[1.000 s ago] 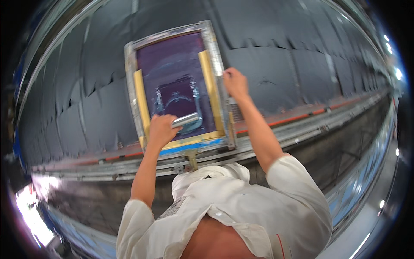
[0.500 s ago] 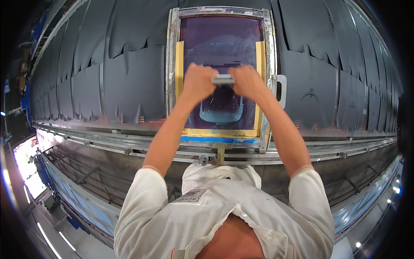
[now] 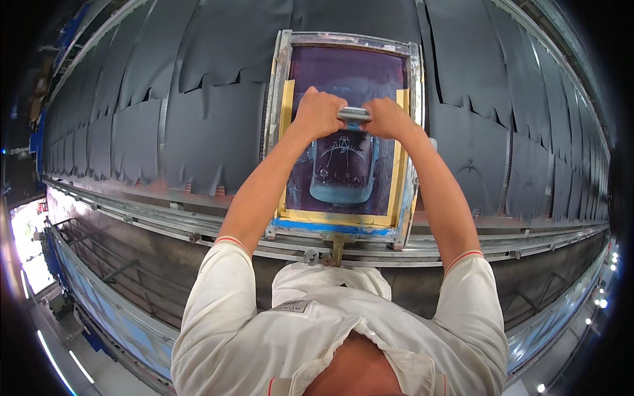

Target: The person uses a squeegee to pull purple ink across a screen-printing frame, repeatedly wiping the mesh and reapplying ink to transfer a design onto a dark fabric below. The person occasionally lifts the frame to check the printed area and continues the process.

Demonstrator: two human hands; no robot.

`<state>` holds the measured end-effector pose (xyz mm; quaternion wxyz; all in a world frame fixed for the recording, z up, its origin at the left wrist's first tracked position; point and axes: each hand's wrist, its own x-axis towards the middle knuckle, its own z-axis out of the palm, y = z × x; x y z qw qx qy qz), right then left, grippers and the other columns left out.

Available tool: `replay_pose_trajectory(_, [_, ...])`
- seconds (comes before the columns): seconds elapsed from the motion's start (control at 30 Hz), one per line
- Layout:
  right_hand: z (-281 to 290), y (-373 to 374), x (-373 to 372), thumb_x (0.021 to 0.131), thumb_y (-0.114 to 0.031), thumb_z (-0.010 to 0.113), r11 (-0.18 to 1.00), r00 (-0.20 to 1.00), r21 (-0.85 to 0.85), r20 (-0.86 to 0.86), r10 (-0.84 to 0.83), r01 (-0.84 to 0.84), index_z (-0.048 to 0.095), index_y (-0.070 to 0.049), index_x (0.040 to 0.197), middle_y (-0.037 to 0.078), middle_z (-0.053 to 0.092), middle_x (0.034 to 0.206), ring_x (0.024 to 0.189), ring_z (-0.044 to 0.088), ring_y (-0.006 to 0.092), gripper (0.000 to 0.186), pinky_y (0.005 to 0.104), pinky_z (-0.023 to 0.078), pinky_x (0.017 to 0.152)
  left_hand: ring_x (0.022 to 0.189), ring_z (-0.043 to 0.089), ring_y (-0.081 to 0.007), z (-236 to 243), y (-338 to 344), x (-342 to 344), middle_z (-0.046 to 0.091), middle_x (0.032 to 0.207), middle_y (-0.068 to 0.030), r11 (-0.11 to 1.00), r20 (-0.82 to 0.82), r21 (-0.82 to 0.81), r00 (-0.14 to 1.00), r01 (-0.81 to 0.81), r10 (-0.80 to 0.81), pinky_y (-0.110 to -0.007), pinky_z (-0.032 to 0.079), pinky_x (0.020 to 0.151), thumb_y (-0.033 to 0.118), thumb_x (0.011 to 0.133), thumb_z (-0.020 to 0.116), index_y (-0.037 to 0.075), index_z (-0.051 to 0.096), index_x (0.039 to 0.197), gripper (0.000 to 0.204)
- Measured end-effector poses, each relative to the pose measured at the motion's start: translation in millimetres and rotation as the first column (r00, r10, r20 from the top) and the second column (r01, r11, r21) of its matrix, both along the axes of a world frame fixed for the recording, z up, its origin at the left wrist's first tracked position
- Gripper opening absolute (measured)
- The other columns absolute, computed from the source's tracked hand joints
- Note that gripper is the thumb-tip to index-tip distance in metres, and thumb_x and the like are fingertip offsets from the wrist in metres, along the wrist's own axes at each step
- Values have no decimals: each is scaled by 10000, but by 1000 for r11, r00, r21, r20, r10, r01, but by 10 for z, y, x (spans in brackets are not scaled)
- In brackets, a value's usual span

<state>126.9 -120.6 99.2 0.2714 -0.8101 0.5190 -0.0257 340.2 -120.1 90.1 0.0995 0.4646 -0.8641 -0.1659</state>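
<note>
A squeegee (image 3: pixel 354 115) spans the gap between my two hands, over the purple mesh (image 3: pixel 350 66) of a screen-printing frame (image 3: pixel 284 63). My left hand (image 3: pixel 319 113) is closed round its left end and my right hand (image 3: pixel 387 119) round its right end. On the near side of the squeegee, a fine line design (image 3: pixel 342 150) shows in the mesh. Pale blue ink (image 3: pixel 341 193) lies in a curved band below that. Yellow tape (image 3: pixel 330 216) borders the mesh, and blue tape (image 3: pixel 317 227) runs along the near edge. The squeegee's blade is mostly hidden.
Dark grey fabric pieces (image 3: pixel 211 132) cover the long table on both sides; a printed mark (image 3: pixel 469 167) shows on one at right. A metal rail (image 3: pixel 218 241) runs along the near edge, with a bracket (image 3: pixel 338 251) by the frame. Another long table (image 3: pixel 105 290) stands behind at left.
Both hands have moved the squeegee away from me across the mesh, uncovering more of the line design. The whole view has shifted, so the frame sits lower in the picture.
</note>
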Motion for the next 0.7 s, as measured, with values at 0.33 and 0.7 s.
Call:
replay_pose_trajectory(0.33, [-250,1561,47,720,-108,768,981,991,-183,112,79,-58,650,-44,827,168,700,775,775,696,377,171,488,537,748,753,653,-248,-200,1534,110,684,755,-31,995,-149,-95,989,-7,-8,-416,383,763,235,726,794,171,680,750,133])
replay_pose_trajectory(0.7, [36,379,-10,808,-185,775,999,999,-5,17,-42,42,735,-62,922,201,739,886,867,717,406,172,486,572,805,796,691,-268,-34,291,-7,717,795,-51,997,45,-70,998,41,-38,-428,410,788,318,740,819,160,704,797,204])
